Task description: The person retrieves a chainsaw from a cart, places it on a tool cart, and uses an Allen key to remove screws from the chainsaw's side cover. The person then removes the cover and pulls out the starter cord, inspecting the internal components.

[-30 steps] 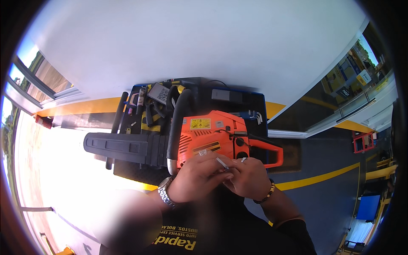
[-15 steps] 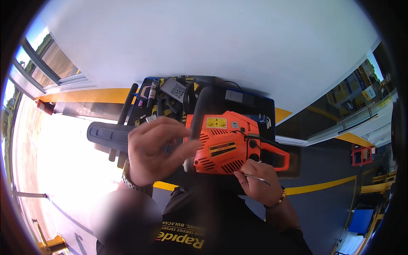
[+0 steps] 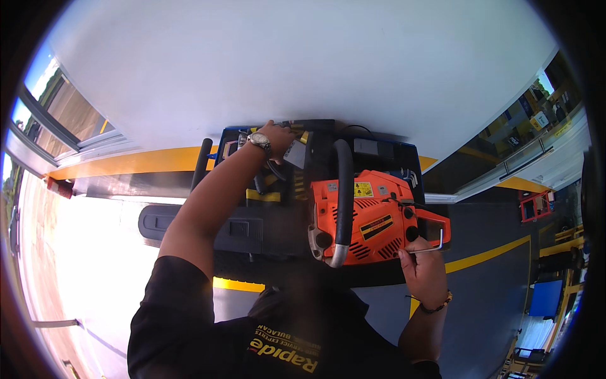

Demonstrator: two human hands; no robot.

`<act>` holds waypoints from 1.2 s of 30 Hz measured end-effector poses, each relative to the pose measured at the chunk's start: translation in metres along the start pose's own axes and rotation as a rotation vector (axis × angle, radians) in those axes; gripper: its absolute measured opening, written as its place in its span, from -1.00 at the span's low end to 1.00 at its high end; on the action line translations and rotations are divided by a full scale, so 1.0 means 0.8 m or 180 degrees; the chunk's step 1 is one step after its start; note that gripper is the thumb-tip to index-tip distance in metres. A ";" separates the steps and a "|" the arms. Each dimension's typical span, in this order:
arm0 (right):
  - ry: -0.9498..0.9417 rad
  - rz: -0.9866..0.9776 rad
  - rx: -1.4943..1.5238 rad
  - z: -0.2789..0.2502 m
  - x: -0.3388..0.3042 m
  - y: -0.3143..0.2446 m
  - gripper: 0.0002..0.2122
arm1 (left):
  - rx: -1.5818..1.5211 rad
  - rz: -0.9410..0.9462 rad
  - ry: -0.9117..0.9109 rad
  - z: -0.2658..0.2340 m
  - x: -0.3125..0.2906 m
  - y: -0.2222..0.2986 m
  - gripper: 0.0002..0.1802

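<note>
Nearest the body, an L-shaped hex key (image 3: pixel 428 247) is pinched in the closed right hand (image 3: pixel 421 273), its bent end held by the rear handle of the orange chainsaw (image 3: pixel 372 218), apparently kept ready. The saw is laid on its side on the dark bench (image 3: pixel 278 268), bar (image 3: pixel 202 226) pointing left, so its casing faces up. Farther off, the left hand (image 3: pixel 276 136) is stretched into the tool tray (image 3: pixel 379 148) by the wall, fingers curled among tools; what is gripped cannot be told

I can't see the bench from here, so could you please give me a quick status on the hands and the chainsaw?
Left hand reaching into the tool tray behind. Right hand holding an L-shaped hex key at the orange chainsaw. Saw flat on bench, nothing blocking it.
</note>
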State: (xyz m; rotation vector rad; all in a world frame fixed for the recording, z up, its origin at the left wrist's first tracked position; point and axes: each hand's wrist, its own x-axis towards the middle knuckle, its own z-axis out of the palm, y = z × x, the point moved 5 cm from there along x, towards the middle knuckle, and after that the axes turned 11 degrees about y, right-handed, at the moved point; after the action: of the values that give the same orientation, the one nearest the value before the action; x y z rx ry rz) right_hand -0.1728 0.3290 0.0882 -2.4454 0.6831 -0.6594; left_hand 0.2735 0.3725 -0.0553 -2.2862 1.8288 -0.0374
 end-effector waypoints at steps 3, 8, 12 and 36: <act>0.0208 0.0179 -0.0117 0.003 -0.007 -0.003 -0.86 | 0.0003 0.0176 -0.0043 -0.003 0.004 -0.002 0.00; 0.0419 0.0183 -0.0322 0.008 -0.009 -0.006 -0.86 | -0.0024 0.0365 0.0091 -0.018 -0.012 -0.013 -0.11; 0.0483 0.0087 -0.0382 0.009 -0.010 -0.004 -0.87 | -0.0150 0.0137 0.0360 -0.044 -0.040 -0.038 -0.11; -0.0411 -0.0349 -0.0651 0.005 0.019 -0.001 -0.79 | -0.0731 -0.2456 0.0501 -0.026 -0.108 -0.022 -0.10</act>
State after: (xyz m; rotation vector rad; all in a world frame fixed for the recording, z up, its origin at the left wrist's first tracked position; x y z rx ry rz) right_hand -0.1587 0.3217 0.0903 -2.7028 0.5941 -0.4875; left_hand 0.2674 0.4565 -0.0224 -3.0843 0.9290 -0.1348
